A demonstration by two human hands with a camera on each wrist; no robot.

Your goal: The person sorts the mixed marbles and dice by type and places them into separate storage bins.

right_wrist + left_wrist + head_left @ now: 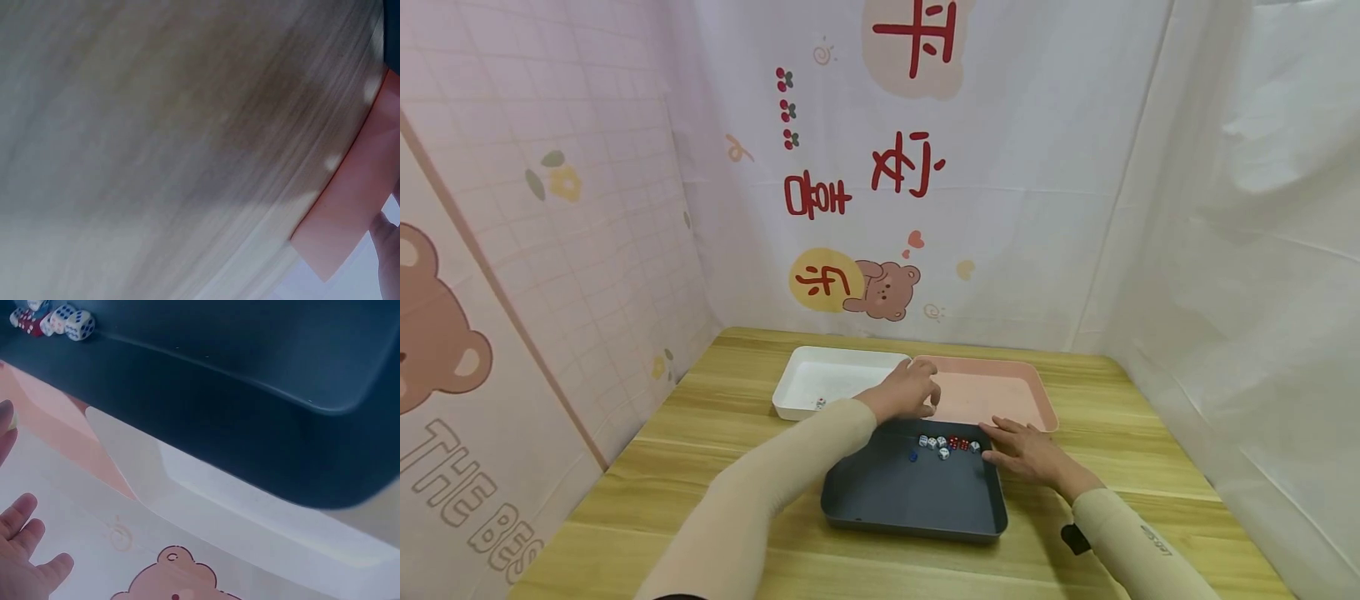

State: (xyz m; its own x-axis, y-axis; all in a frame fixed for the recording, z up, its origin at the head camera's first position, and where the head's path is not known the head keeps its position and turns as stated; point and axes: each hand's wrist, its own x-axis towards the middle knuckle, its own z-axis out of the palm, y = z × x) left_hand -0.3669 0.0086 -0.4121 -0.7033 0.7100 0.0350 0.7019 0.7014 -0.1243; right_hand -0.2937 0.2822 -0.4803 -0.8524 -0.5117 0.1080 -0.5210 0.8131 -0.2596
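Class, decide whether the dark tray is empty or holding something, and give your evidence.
Holding something: in the head view, white dice and red dice lie inside the dark tray, near its far side.

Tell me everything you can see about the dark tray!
The dark tray is blue-grey, rectangular and shallow, with rounded corners and low walls; it looks like smooth plastic. It sits upright on the wooden table, just in front of the white tray and the pink tray. White dice, red dice and a small blue thing lie inside, towards the far side. The right hand seems to touch its far right corner.
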